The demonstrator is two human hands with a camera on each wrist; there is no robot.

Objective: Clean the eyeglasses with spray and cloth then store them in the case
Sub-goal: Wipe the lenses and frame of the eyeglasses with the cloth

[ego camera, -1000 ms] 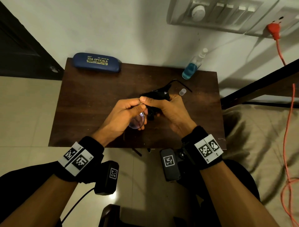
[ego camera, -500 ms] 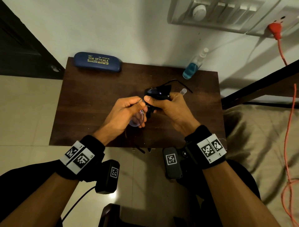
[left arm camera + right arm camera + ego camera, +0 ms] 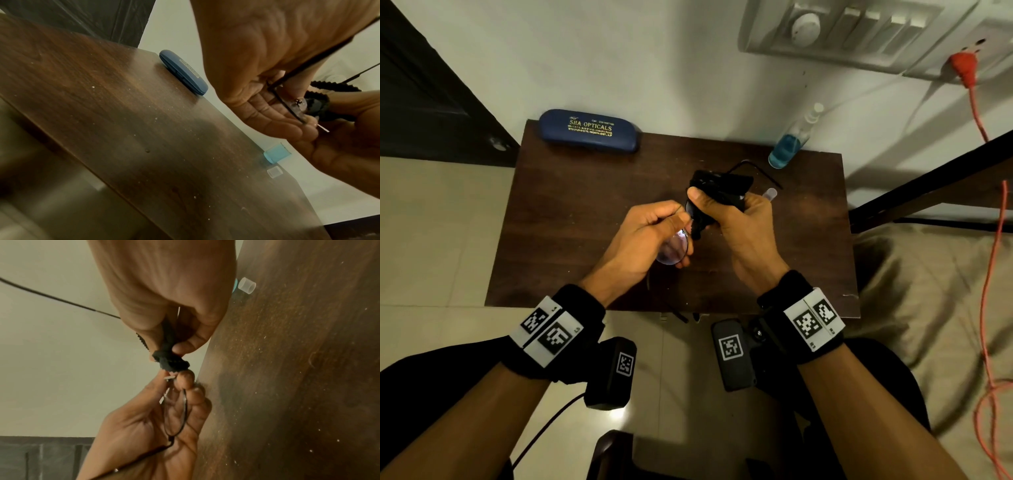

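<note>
The left hand (image 3: 650,233) curls round the thin black wire rim of the eyeglasses (image 3: 673,248), thumb and fingers pinching beside the round clear lens, palm turned inward. The right hand (image 3: 736,222) grips a bunched black cloth (image 3: 722,188) with a zigzag-cut edge, its thumb pressing the soft fabric onto the other lens. One slim temple arm juts out toward 1 o'clock. Both hands hover over the middle of the dark wood-grain bench (image 3: 571,222), which is dusty with pale specks. A small clear cylindrical cap (image 3: 769,194) lies just at 2 o'clock of the right hand. Farther at 1 o'clock stands the clear spray bottle (image 3: 791,144) holding blue liquid. The closed navy oblong case (image 3: 589,130), gold-lettered, lies at the bench's 11 o'clock corner.
</note>
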